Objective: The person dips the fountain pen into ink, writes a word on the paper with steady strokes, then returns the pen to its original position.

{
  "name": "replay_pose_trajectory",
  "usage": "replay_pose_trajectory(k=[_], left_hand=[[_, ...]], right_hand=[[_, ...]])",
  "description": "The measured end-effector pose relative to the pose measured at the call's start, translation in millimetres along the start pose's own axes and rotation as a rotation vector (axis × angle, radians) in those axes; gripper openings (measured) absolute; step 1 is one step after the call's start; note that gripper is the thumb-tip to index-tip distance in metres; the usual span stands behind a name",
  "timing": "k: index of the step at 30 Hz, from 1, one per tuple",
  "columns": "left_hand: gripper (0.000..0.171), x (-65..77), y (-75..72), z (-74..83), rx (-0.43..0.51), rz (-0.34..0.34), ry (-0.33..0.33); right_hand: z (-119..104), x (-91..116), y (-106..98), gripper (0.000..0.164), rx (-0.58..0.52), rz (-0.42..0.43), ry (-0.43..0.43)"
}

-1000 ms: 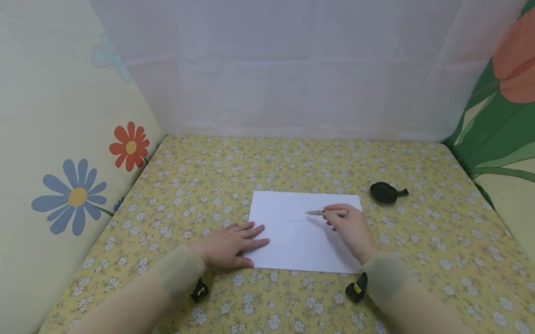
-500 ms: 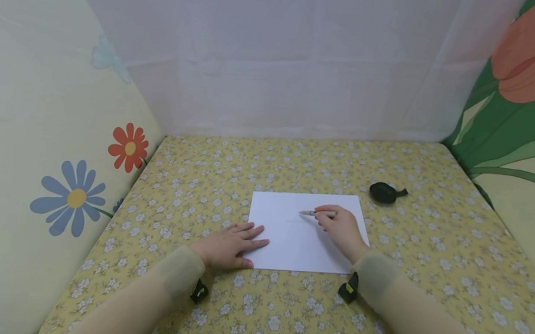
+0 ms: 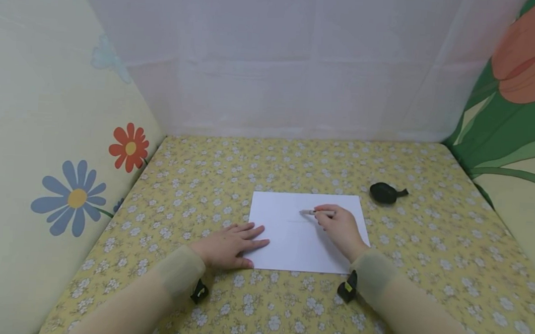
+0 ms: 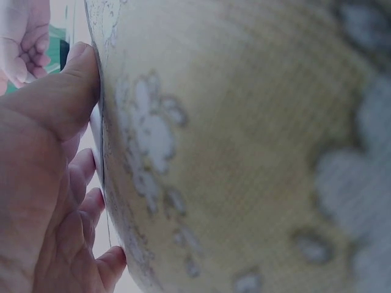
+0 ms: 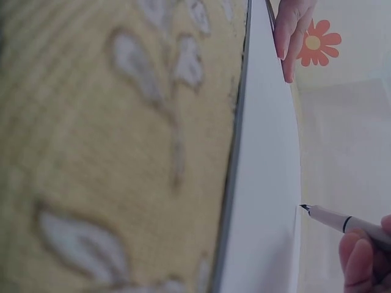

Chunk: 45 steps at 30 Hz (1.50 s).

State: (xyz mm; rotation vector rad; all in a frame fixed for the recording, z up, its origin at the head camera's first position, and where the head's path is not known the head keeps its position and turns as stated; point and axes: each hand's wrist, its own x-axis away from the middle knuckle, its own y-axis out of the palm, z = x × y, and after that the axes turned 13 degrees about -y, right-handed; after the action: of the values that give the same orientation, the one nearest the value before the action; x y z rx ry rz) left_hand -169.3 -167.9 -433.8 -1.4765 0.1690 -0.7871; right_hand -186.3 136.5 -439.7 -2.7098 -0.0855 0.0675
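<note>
A white sheet of paper (image 3: 286,248) lies on the flowered cloth, with a faint thin line drawn across its middle. My left hand (image 3: 231,245) rests on the paper's lower left edge, fingers spread out flat. Between thumb and fingers, my right hand (image 3: 340,229) pinches a slim light-coloured pen (image 3: 308,212) over the upper middle of the sheet, its tip pointing left. From the right wrist view, the pen (image 5: 330,217) shows a dark pointed nib and a dark ring on its barrel; the nib is raised slightly off the paper (image 5: 269,140).
A small black rounded object (image 3: 383,193) with a short tab lies beyond the paper's upper right corner. Yellow flowered cloth (image 3: 213,169) covers the table. A pale curtain (image 3: 262,86) hangs behind, and flower-printed panels (image 3: 77,197) stand at both sides.
My right hand has shifted a little to the left with the pen, mostly in the first half second. The left hand and the paper stay put.
</note>
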Motion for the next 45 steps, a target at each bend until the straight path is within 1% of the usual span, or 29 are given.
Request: replay_pose_trajectory(k=[7,11,16,23,29,38,45], left_hand=[[0.065,-0.9,0.8,0.1,0.002,-0.002,0.000],[0.065,-1.0,0.7,0.5,0.008,-0.002,-0.003],[0.064,0.4,-1.6,1.1,0.027,-0.003,0.002],[0.064,0.8,-2.3,1.3,0.020,0.006,0.015],[0.064,0.8,-2.9,1.8,0.024,0.001,0.010],[0.064,-0.1,-1.4,0.8,0.028,0.001,0.000],[0.064,-0.4,-0.2,0.4,0.020,0.002,-0.003]], right_hand=[[1,-1,0,0.025,0.032,-0.001,-0.004],[0,0,0,0.025,0.043,-0.004,0.008],[-1,4,-1,0.024,0.031,-0.014,0.022],[-1,10,-3,0.023,0.033,-0.042,0.009],[-2,15,-4,0.023,0.035,-0.056,-0.007],[-2,19,1,0.020,0.019,-0.045,0.007],[-1,24,2,0.019,0.003,-0.062,-0.012]])
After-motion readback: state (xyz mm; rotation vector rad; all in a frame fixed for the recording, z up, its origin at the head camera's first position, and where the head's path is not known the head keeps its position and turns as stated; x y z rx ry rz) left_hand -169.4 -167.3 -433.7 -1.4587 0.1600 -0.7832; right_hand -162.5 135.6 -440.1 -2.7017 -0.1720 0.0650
